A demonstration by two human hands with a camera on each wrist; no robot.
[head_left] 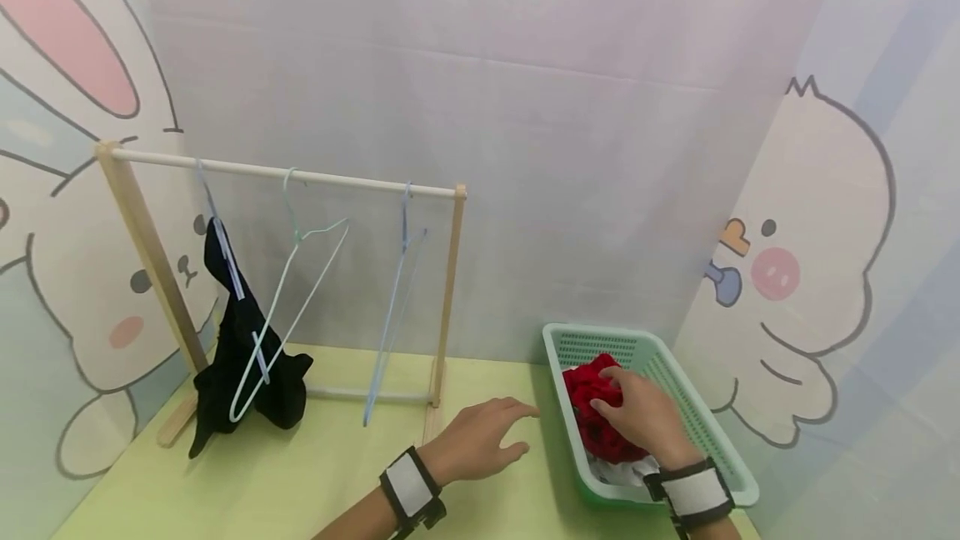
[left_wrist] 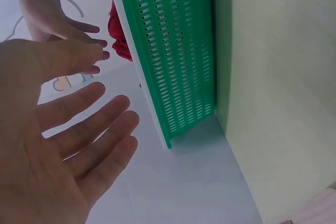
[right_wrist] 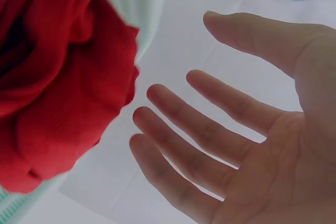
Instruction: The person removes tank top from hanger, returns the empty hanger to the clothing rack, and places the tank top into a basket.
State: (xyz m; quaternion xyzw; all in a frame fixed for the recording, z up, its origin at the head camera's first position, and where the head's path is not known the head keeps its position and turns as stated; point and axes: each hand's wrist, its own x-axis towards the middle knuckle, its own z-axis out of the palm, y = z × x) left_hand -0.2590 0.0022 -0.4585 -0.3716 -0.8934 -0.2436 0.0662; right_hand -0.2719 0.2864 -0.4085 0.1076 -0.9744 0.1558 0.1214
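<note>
A crumpled red cloth point(head_left: 592, 411) lies in the green basket point(head_left: 720, 432), with white cloth point(head_left: 622, 470) under it. Over the red cloth is my right hand point(head_left: 648, 415), thumb and fingers spread. The right wrist view shows a gap between that hand point(right_wrist: 236, 129) and the red cloth point(right_wrist: 68, 87), and nothing in the palm. To the left of the basket, my left hand point(head_left: 480, 438) is held above the table, fingers extended and empty; in the left wrist view the hand point(left_wrist: 68, 135) is beside the basket's perforated wall point(left_wrist: 168, 51).
On the left stands a rack with a white bar point(head_left: 337, 179) and wooden posts. A black garment point(head_left: 251, 365) hangs there on a hanger, beside a bare pale green hanger point(head_left: 281, 311) and a bare blue hanger point(head_left: 388, 323). The yellow table point(head_left: 330, 465) meets a curtain behind.
</note>
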